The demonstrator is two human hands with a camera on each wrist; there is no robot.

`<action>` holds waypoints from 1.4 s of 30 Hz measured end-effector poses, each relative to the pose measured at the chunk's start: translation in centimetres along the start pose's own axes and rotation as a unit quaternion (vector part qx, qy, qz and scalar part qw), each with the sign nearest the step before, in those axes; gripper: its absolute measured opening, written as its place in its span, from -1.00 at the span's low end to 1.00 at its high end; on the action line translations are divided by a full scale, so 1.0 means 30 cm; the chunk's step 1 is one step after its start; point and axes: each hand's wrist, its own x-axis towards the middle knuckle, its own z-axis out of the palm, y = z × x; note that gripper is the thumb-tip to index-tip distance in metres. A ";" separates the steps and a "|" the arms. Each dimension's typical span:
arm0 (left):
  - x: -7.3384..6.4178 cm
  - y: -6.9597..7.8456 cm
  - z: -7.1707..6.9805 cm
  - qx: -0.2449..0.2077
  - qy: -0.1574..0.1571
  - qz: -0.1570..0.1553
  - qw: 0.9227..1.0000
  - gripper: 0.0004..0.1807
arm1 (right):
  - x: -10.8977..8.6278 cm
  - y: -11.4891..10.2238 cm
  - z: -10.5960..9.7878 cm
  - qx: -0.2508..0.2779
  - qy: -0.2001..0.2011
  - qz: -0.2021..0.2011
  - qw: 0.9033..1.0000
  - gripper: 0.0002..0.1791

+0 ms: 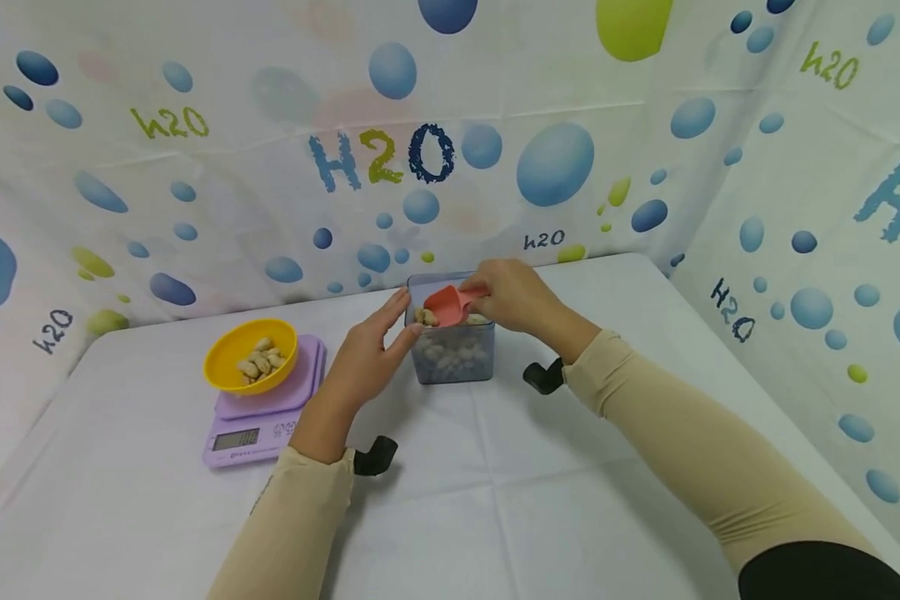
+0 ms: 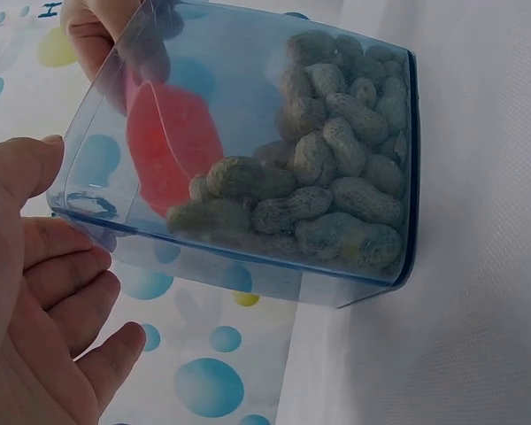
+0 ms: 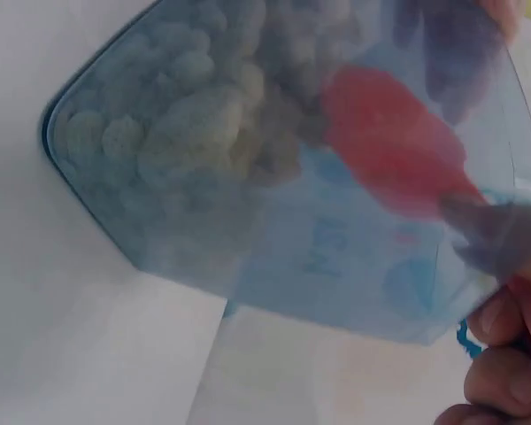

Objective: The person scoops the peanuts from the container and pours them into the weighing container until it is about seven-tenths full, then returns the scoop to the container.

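Note:
A clear blue plastic container (image 1: 456, 367) stands on the table with unshelled peanuts (image 2: 350, 168) in its lower part. My right hand (image 1: 516, 296) grips the handle of a red scoop (image 1: 447, 307) at the container's mouth. Through the wall in the left wrist view, the scoop's bowl slants down into the container, its edge right at the peanuts. My left hand (image 1: 367, 354) rests its fingertips at the container's left rim, fingers fairly straight and slightly spread. In the right wrist view the scoop (image 3: 394, 142) shows through the container wall.
A yellow bowl (image 1: 221, 358) holding several peanuts (image 1: 261, 360) sits on a purple kitchen scale (image 1: 270, 433) at the left, close to my left forearm. The scale's display (image 1: 236, 439) is lit with digits. A patterned curtain (image 1: 270, 192) hangs behind the white-covered table (image 1: 435, 517).

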 end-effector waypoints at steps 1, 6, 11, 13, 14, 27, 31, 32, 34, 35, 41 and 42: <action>-0.001 -0.001 -0.001 0.001 -0.001 -0.002 1.000 -0.32 | -0.001 0.001 -0.002 0.002 -0.004 -0.003 1.000 -0.69; -0.006 0.001 -0.002 0.001 -0.004 -0.006 1.000 -0.32 | -0.016 0.009 -0.012 0.026 -0.015 0.005 1.000 -0.68; -0.003 0.003 -0.002 0.001 -0.001 -0.002 1.000 -0.32 | -0.025 0.017 -0.039 0.067 -0.016 0.029 0.997 -0.65; -0.002 0.002 -0.003 0.003 0.004 0.001 1.000 -0.32 | -0.025 0.022 -0.049 0.091 -0.013 0.040 0.995 -0.65; -0.001 0.002 -0.003 0.004 0.005 0.003 1.000 -0.32 | -0.024 0.024 -0.051 0.099 -0.010 0.043 0.994 -0.66; -0.002 -0.004 -0.001 0.002 0.002 0.000 1.000 -0.31 | -0.030 -0.020 -0.054 0.007 -0.015 0.008 1.000 -0.67; 0.001 -0.011 0.008 -0.002 0.004 0.009 1.000 -0.30 | -0.043 -0.034 -0.106 -0.058 -0.014 0.007 0.998 -0.69; 0.003 -0.012 0.009 -0.004 0.006 0.013 1.000 -0.31 | -0.046 -0.038 -0.119 -0.075 -0.009 0.005 0.997 -0.70; 0.006 -0.012 0.010 -0.006 0.009 0.020 1.000 -0.31 | -0.047 -0.046 -0.134 -0.110 -0.001 -0.003 0.994 -0.72; 0.007 -0.012 0.010 -0.008 0.011 0.023 1.000 -0.31 | -0.044 -0.051 -0.133 -0.128 -0.002 -0.013 0.992 -0.72; 0.010 -0.017 0.005 0.001 0.009 0.025 1.000 -0.31 | 0.017 -0.067 -0.067 -0.156 -0.045 -0.047 0.986 -0.73; 0.010 -0.020 0.003 0.005 0.011 0.025 1.000 -0.31 | 0.031 -0.066 -0.061 -0.144 -0.053 -0.040 0.987 -0.73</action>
